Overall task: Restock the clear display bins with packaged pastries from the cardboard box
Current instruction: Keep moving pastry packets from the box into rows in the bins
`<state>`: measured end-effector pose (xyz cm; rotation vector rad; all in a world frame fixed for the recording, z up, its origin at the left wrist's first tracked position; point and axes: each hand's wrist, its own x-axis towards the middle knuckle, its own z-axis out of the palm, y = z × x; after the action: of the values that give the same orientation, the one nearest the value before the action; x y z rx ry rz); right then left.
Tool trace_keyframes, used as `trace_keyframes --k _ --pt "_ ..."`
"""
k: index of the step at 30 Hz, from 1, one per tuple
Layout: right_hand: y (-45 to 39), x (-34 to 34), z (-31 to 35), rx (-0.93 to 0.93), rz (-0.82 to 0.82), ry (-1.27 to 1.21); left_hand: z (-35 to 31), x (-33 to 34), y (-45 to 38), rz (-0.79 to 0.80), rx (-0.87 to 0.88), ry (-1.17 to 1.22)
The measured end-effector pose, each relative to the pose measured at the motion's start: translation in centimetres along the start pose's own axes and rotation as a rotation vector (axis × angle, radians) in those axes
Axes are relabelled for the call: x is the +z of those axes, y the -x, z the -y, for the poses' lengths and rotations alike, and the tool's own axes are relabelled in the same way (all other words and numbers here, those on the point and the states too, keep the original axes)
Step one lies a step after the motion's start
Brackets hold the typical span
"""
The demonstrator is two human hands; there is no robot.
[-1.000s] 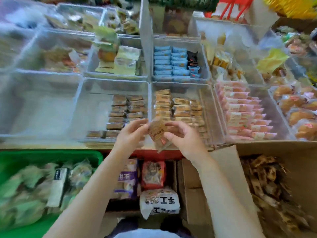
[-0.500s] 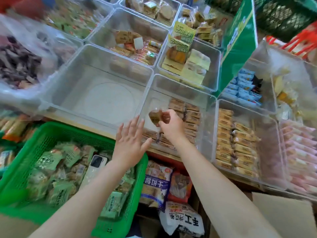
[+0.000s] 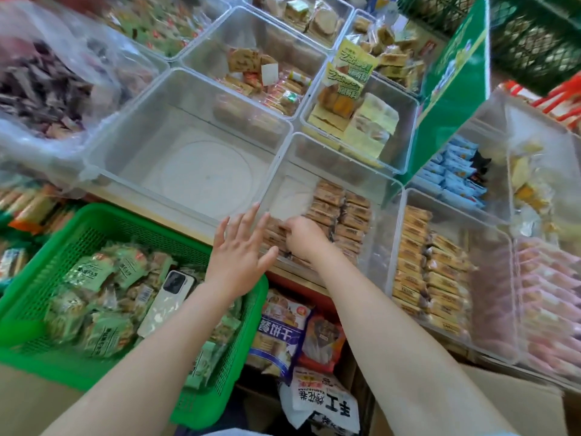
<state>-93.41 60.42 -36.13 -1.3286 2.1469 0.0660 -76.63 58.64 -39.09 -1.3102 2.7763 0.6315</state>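
Two hands meet at the clear bin (image 3: 382, 196): right hand (image 3: 303, 236) fingers curled, pressing a brown pastry pack (image 3: 278, 231) crosswise into its front row; left hand (image 3: 240, 250) splayed, empty, just left.

An empty clear bin (image 3: 188, 158) offers open room at center-left, its floor bare. The neighbouring pastry bin (image 3: 342, 158) has free floor only at its far-left corner; rows of brown pastry packs (image 3: 342, 209) fill the rest.

Two hands (image 3: 239, 256), one green basket (image 3: 47, 297)
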Motion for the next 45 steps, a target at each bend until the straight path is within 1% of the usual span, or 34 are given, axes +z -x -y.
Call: trace_keyframes --k 2,4,6,7,8,9,10,12,14,15,16,17,18,20,21,23,25,27,29,31,35,37,38,40,41,43,45 --pt "2.9 -0.2 -1.1 -0.016 -0.113 -0.166 -0.6 -0.4 0.0 0.029 -0.053 -0.006" --pt "7.1 -0.3 -3.1 -0.033 -0.256 -0.376 -2.5 -1.2 -0.1 0.051 -0.148 0.042" --pt "12.2 -0.8 -6.1 -0.019 -0.383 -0.544 -7.0 -2.0 0.3 -0.001 -0.196 0.145" --pt "14.8 -1.0 -8.0 0.011 -0.432 -0.603 -10.2 -2.1 0.7 -0.045 -0.164 0.203" --pt "17.5 -1.3 -10.1 0.053 -0.482 -0.654 -13.6 -2.0 1.3 -0.071 -0.102 0.259" --pt "20.0 -1.7 -12.4 0.102 -0.54 -0.708 -17.3 -1.6 1.8 -0.06 -0.017 0.324" --pt "22.6 -2.1 -14.8 0.149 -0.624 -0.76 -21.2 -1.1 2.5 -0.006 0.073 0.394" --pt "27.6 -2.9 -20.1 0.254 -0.848 -0.843 -29.0 0.4 4.2 0.134 0.256 0.462" --pt "32.3 -2.9 -26.1 0.396 -1.063 -0.916 -36.4 2.4 5.9 0.2 0.441 0.445" --pt "34.3 -2.5 -29.1 0.479 -1.137 -0.923 -39.8 3.4 6.8 0.219 0.513 0.415" --pt "36.1 -1.7 -32.3 0.571 -1.164 -0.917 -42.9 4.6 7.6 0.231 0.568 0.377" --pt "37.7 -0.5 -35.6 0.676 -1.134 -0.92 -45.8 5.8 8.4 0.239 0.612 0.33" --pt "39.0 0.9 -38.6 0.789 -1.063 -0.939 -48.3 7.0 9.1 0.238 0.65 0.277" --pt "40.7 4.4 -44.2 1.004 -0.884 -1.014 -52.1 9.4 10.3 0.245 0.723 0.143" --pt "41.2 6.1 -46.5 1.088 -0.793 -1.05 -53.4 10.5 10.9 0.254 0.733 0.057" --pt "41.6 8.8 -50.1 1.185 -0.63 -1.087 -54.8 12.4 11.6 0.233 0.708 -0.139" --pt "41.4 10.7 -52.7 1.222 -0.504 -1.138 -55.3 13.5 11.7 0.176 0.683 -0.276" --pt "40.7 12.5 -54.6 1.199 -0.397 -1.183 -55.2 14.0 11.5 0.135 0.678 -0.324" --pt "40.0 13.6 -55.8 1.129 -0.328 -1.18 -55.0 14.1 11.5 0.123 0.693 -0.338" --pt "39.3 14.4 -56.6 1.102 -0.311 -1.136 -55.1 14.1 11.5 0.123 0.696 -0.334" --pt "38.2 15.3 -57.4 1.125 -0.255 -0.98 -55.2 14.1 11.3 0.099 0.697 -0.346" --pt "38.1 15.0 -57.9 1.154 -0.268 -0.942 -55.1 14.1 11.3 0.098 0.706 -0.351" --pt "38.2 14.6 -57.9 1.161 -0.283 -0.966 -55.0 14.1 11.2 0.1 0.707 -0.348" --pt "38.5 13.2 -57.7 1.119 -0.295 -1.089 -54.9 14.0 11.2 0.102 0.709 -0.335" --pt "38.5 12.4 -57.5 1.069 -0.275 -1.188 -54.9 14.0 11.2 0.105 0.708 -0.325" --pt "38.9 10.5 -56.3 0.935 -0.21 -1.434 -55.0 13.7 11.4 0.132 0.703 -0.295" --pt "39.5 8.7 -54.3 0.759 -0.151 -1.703 -55.2 13.2 11.4 0.181 0.687 -0.231"
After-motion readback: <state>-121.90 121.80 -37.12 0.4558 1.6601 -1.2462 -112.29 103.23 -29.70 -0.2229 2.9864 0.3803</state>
